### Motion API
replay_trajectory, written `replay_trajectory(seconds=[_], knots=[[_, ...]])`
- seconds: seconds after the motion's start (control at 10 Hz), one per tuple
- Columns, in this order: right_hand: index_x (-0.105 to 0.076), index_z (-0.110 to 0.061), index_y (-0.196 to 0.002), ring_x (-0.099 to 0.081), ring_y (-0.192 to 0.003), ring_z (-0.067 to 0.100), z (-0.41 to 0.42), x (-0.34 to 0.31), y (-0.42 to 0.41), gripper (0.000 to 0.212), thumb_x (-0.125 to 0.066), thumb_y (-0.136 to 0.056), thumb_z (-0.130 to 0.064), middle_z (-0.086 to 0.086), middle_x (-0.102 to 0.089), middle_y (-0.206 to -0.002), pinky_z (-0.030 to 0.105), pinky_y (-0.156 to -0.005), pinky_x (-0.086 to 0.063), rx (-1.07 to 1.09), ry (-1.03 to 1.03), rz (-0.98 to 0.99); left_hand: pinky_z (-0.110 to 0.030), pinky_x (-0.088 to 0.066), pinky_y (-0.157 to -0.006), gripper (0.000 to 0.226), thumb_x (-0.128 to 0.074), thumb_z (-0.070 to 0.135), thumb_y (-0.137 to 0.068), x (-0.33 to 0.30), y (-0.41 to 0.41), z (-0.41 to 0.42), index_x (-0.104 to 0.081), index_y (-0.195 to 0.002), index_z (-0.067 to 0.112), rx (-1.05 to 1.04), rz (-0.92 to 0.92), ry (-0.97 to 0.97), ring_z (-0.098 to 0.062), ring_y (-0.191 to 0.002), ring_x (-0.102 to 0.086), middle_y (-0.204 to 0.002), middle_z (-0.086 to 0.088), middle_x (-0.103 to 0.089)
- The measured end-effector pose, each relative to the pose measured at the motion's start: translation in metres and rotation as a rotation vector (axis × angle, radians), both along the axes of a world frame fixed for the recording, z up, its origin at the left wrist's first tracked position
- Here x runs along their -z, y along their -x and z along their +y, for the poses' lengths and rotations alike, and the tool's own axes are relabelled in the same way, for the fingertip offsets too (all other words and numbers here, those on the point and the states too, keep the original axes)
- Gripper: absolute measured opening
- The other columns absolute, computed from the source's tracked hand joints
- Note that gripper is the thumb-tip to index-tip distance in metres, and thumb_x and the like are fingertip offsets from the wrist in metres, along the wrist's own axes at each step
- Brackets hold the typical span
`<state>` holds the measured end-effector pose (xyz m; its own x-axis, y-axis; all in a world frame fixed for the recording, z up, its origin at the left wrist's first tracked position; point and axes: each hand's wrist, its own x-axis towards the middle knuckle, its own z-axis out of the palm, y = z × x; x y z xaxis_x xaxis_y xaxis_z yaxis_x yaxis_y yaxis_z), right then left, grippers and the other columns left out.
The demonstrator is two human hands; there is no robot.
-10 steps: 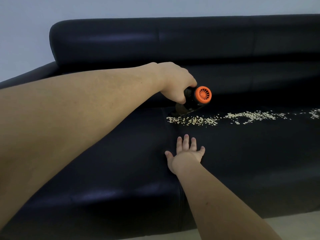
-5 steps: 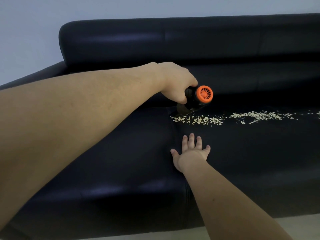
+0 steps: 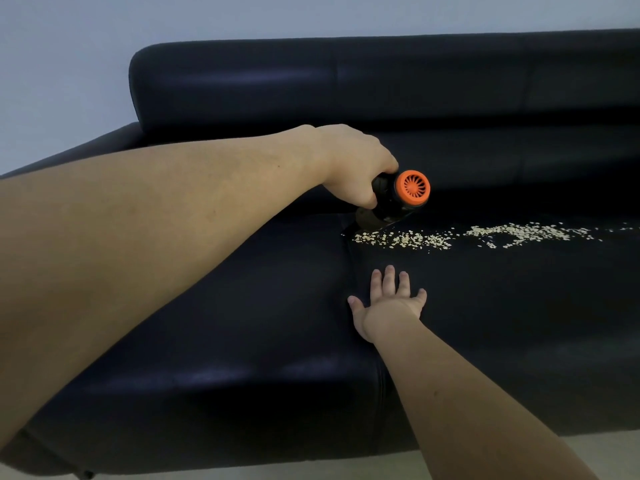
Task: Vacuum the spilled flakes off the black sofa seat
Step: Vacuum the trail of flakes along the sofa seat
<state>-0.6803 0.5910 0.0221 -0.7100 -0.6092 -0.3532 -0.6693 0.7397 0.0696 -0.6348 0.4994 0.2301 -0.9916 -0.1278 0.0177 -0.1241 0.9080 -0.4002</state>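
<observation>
1. A small handheld vacuum (image 3: 398, 199) with a black body and a round orange vented end cap, tilted nozzle-down so its dark mouth meets the seat at the left end of the spill.
2. A trail of pale, small spilled flakes (image 3: 460, 235), strewn in a thin band running rightward from the nozzle, densest in two patches.
3. A glossy black leather sofa seat (image 3: 519, 306), smooth, with a seam between cushions just left of the flakes.

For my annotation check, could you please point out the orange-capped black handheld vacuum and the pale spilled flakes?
orange-capped black handheld vacuum (image 3: 412, 187): head view, orange vented end cap.
pale spilled flakes (image 3: 415, 240): head view, left cluster on the seat.
</observation>
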Motion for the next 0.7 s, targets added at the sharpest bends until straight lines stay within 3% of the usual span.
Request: replay_trajectory(seconds=[0.2,0.4,0.7], knots=[[0.02,-0.016,-0.157,0.02,-0.152,0.033,0.001,0.001,-0.001,0.077,-0.01,-0.103,-0.062,0.007,0.028,-0.164,0.059,-0.122,-0.001,-0.001,0.004,0.01,-0.034,-0.041,-0.069,0.021,-0.061,0.044,-0.089,0.0,-0.002,0.005,-0.05,-0.101,0.03,0.005,0.018,0.002,-0.015,-0.072,-0.05,-0.079,0.011,-0.05],[0.02,-0.017,-0.157,0.019,-0.152,0.033,0.002,0.0,-0.002,0.076,-0.01,-0.103,-0.061,0.007,0.028,-0.164,0.059,-0.122,-0.001,-0.001,0.014,0.012,-0.033,-0.039,-0.066,0.021,-0.06,0.044,-0.09,0.002,0.0,0.011,-0.046,-0.1,0.032,0.028,0.02,0.02,-0.009,-0.067,-0.047,-0.077,0.011,-0.048],[0.019,-0.017,-0.157,0.02,-0.152,0.033,0.002,0.0,-0.002,0.076,-0.011,-0.103,-0.061,0.007,0.028,-0.164,0.059,-0.122,-0.001,0.001,0.021,0.012,-0.035,-0.046,-0.067,0.022,-0.06,0.043,-0.089,0.007,0.003,0.015,-0.049,-0.102,0.029,0.031,0.017,0.046,-0.012,-0.068,-0.05,-0.078,0.01,-0.05]])
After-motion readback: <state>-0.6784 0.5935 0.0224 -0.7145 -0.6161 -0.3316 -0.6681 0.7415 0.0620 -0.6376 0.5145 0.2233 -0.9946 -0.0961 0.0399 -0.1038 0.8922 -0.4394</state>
